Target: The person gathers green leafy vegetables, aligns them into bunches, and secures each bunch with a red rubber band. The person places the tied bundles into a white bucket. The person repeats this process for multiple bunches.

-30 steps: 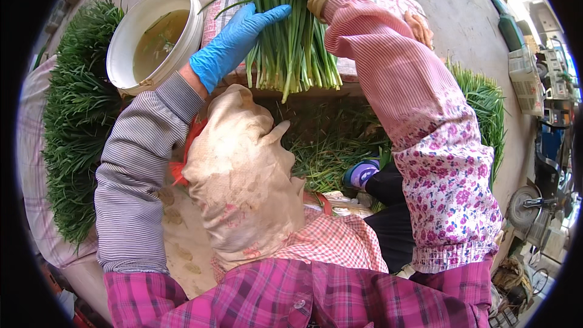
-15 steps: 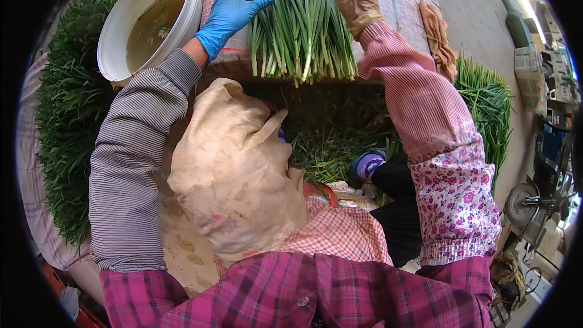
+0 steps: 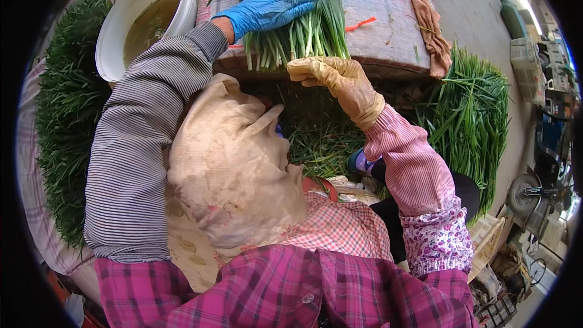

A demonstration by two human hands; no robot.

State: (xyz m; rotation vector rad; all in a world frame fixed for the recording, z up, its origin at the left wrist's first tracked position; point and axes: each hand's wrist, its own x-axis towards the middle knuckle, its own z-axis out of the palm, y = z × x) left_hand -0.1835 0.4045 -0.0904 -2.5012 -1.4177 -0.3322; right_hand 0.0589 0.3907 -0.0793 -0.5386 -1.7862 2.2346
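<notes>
A bunch of garlic chives lies on a low bench with a printed sack cover, its pale stem ends toward me at the near edge. Across the bunch rests my left hand in a blue glove, fingers stretched out and slightly spread. My right hand, in a yellowish glove, is just in front of the stem ends. Its fingers are pressed together in a pinch; whatever they hold, if anything, cannot be made out. On the bench, right of the bunch, lies a small orange-red strip.
A white bucket of murky water stands left of the bench. Piled greens fill the far left. More chives stand at the right, below a brown cloth on the bench corner. Loose trimmings lie below the bench.
My left hand has slid right from the bunch's side to lie over it. My right hand has come down from the upper right to the stem ends, its fingers closing. The orange-red strip now shows.
</notes>
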